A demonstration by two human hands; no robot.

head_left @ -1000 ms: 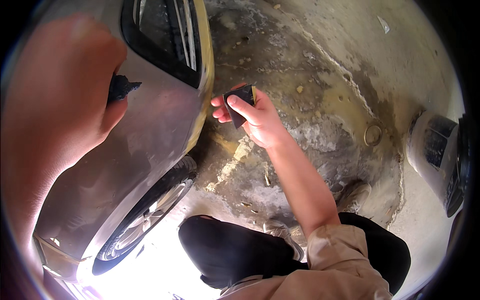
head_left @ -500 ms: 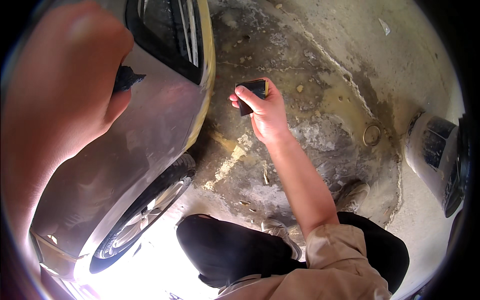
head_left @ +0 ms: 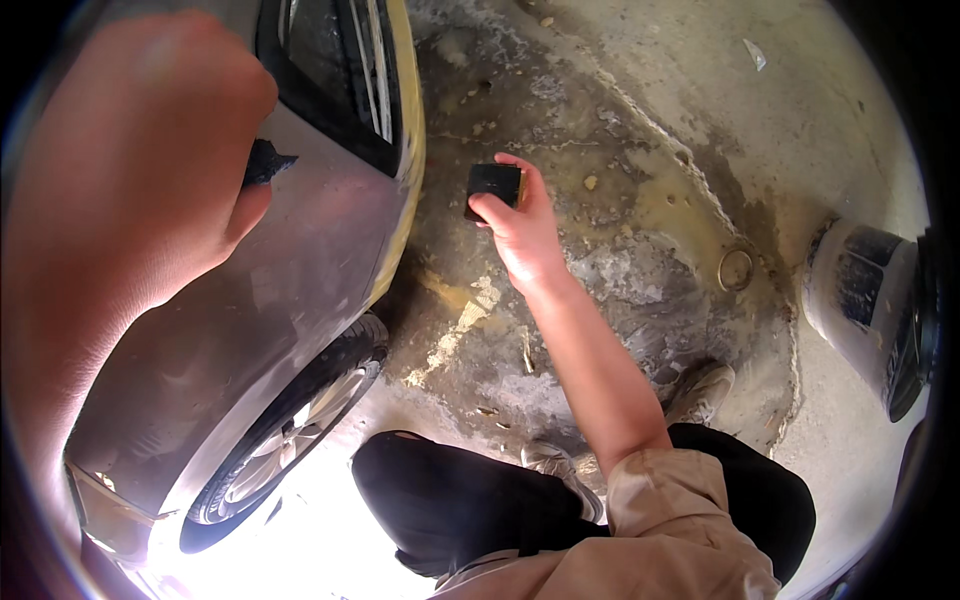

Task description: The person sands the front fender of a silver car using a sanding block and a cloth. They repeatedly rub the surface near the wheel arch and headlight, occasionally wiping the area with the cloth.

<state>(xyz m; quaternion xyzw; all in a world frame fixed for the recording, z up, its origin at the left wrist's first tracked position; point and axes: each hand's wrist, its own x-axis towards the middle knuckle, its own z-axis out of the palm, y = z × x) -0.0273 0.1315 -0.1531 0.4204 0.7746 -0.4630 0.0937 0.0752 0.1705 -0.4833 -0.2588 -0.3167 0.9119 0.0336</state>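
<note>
Close at the upper left, my left hand [head_left: 150,150] is closed around a dark crumpled scrap [head_left: 266,164], whose ragged tip pokes out by the thumb. It appears in front of a grey car body [head_left: 215,330]; whether it touches the car I cannot tell. Over the floor, my right hand [head_left: 528,235] grips a black rectangular pad [head_left: 494,183]. The thumb presses on its flat dark face and the fingers wrap behind. A thin yellowish layer shows along the pad's right side.
Left of me, the car has a dark-framed window [head_left: 335,70], a yellowish edge [head_left: 410,130] and a wheel [head_left: 290,435]. On the stained concrete floor [head_left: 640,270] lies a ring [head_left: 736,270]. A whitish bucket [head_left: 860,300] is at the far right. Strong glare covers the lower left.
My right hand has turned the pad so its black face shows more fully, and shifted slightly left. My left hand appears slightly farther right, still closed on the scrap.
</note>
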